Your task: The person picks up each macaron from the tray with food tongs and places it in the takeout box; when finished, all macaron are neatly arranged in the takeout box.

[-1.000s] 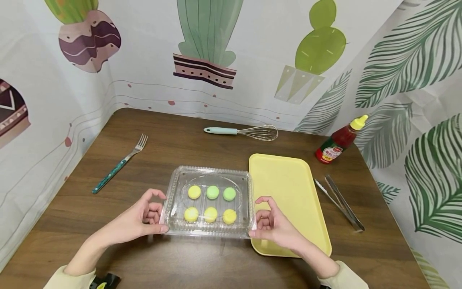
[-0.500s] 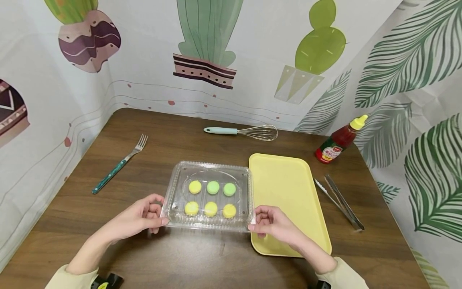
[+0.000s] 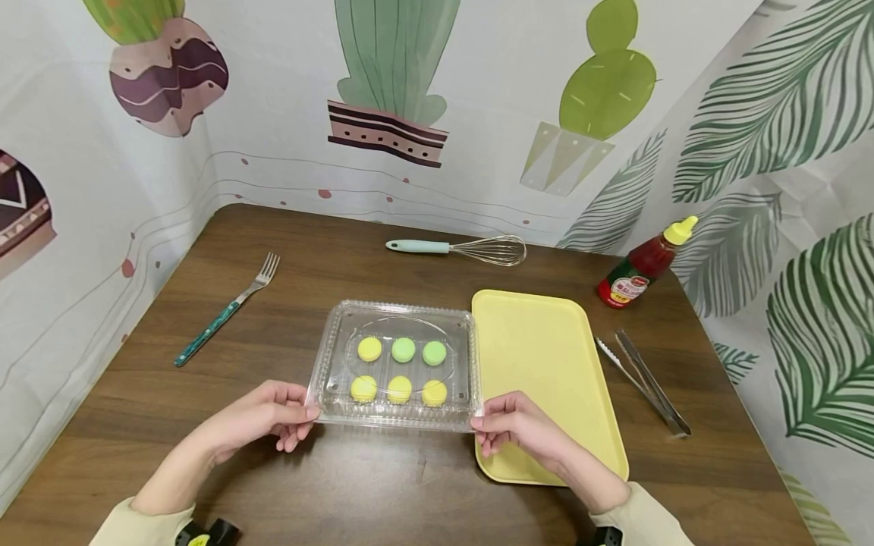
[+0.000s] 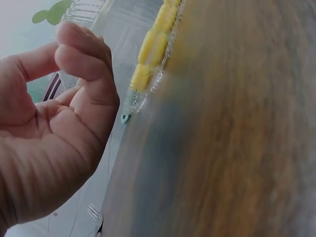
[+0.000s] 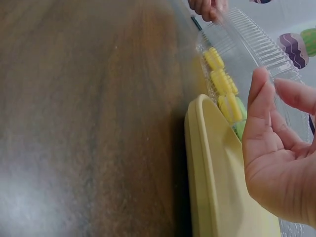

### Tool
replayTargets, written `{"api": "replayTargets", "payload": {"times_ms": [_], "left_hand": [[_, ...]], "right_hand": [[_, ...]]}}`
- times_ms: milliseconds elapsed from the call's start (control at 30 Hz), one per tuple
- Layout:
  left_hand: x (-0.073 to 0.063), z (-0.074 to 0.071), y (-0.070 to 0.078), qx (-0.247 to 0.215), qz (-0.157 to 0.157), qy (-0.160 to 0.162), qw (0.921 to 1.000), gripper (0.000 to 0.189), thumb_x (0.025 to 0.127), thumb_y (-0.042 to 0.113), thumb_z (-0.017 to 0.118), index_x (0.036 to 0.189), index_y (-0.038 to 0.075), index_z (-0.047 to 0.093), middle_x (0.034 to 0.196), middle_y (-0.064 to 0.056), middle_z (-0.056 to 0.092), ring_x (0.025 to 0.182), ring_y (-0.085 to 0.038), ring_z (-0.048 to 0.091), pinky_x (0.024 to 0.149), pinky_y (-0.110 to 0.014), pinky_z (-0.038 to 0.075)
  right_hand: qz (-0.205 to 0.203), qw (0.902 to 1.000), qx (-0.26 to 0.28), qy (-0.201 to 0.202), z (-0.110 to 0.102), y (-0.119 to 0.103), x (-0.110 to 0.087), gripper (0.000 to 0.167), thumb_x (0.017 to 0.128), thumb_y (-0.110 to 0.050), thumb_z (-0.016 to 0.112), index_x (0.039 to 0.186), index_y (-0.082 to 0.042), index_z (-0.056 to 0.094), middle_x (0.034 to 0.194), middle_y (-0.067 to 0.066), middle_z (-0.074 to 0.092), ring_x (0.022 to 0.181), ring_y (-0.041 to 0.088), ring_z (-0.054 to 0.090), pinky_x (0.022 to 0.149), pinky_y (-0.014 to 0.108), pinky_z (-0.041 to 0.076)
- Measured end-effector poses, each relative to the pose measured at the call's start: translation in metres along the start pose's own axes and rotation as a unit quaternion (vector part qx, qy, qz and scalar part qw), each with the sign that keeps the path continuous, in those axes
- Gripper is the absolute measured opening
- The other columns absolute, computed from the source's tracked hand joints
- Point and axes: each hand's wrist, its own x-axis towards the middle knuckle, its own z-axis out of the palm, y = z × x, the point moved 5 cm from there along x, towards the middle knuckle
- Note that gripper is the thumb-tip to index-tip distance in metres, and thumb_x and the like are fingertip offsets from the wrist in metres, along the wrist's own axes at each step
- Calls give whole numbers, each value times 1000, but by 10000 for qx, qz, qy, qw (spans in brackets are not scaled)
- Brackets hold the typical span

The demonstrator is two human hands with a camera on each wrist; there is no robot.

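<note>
A clear plastic clamshell box (image 3: 394, 413) with several yellow macarons (image 3: 399, 389) and two green macarons (image 3: 403, 349) inside lies in front of me, its lid down. At its near left corner my left hand (image 3: 273, 415) pinches the rim between thumb and fingers. The opposite near corner is pinched by my right hand (image 3: 519, 428), which is over the yellow tray (image 3: 539, 341). From the left wrist, the left hand (image 4: 74, 98) shows curled fingers beside the box. From the right wrist, the right hand (image 5: 281, 148) grips the ribbed rim. Whether the base touches the table is unclear.
The yellow tray adjoins the box's right side. Metal tongs (image 3: 645, 383) and a red sauce bottle (image 3: 635, 269) are farther right. A whisk (image 3: 454, 249) lies at the back, a fork (image 3: 228, 309) at the left. Patterned cloth (image 3: 478, 76) hangs behind the table.
Held by both hands, the box has shifted slightly away from me. My fingers have lowered under its rim, while the thumbs stay on top. Tray and utensils have not moved.
</note>
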Motion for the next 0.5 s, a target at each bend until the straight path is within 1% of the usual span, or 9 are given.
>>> {"api": "replayTargets", "payload": {"times_ms": [100, 133, 500], "left_hand": [[0, 0, 1, -9, -24, 84, 10000, 34, 100, 13, 58, 91, -19, 50, 71, -3, 58, 56, -10, 56, 52, -20, 46], [0, 0, 1, -17, -26, 109, 9999, 34, 100, 13, 58, 92, -19, 50, 71, -4, 58, 56, -10, 56, 52, -20, 46], [0, 0, 1, -121, -1, 276, 9995, 34, 99, 11, 58, 92, -20, 48, 69, -3, 60, 54, -9, 56, 50, -19, 45]], "right_hand": [[4, 10000, 95, 18, 0, 0, 0, 16, 92, -7, 65, 78, 1, 63, 69, 3, 65, 58, 11, 64, 57, 21, 53], [-9, 9999, 99, 34, 0, 0, 1, 16, 92, -7, 65, 78, -1, 63, 68, 2, 65, 58, 10, 64, 56, 21, 52], [-73, 9994, 126, 298, 0, -1, 2, 16, 90, -6, 67, 75, -3, 63, 65, 0, 63, 55, 8, 61, 54, 19, 50]]}}
